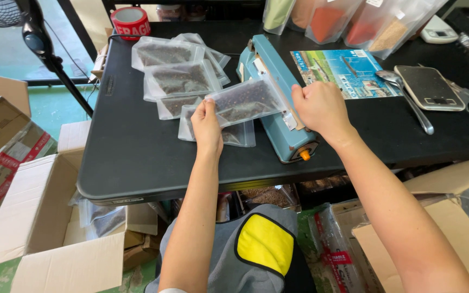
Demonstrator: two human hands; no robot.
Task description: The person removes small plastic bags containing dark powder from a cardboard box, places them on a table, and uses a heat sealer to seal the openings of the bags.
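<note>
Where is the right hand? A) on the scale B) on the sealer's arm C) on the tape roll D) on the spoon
B: the right hand rests on the arm of the blue sealer, with one end of a clear pouch lying under that arm while the left hand holds the pouch's other end.
</note>
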